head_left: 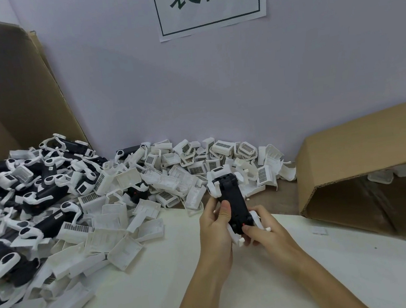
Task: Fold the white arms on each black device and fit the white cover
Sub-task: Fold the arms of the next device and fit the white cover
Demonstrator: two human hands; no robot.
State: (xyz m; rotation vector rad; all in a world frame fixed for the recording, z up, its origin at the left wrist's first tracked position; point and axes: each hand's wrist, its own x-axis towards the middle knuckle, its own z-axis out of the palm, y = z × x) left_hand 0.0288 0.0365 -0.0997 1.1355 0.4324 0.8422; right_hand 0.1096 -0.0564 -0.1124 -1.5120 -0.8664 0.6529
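I hold one black device (234, 198) above the white table, its long body pointing away from me. White arms stick out at its far end and at its near end. My left hand (215, 224) grips its left side with the thumb on top. At the near end, my right hand (264, 230) pinches it by the white arms. A heap of black devices with unfolded white arms (26, 197) lies at the left. Several white covers (173, 172) are piled along the wall behind the held device.
A large cardboard sheet (10, 93) leans against the wall at the left. An open cardboard box (363, 162) lies on its side at the right with white parts inside. The white table (161, 296) stretches in front of me. A paper sign (208, 2) hangs on the wall.
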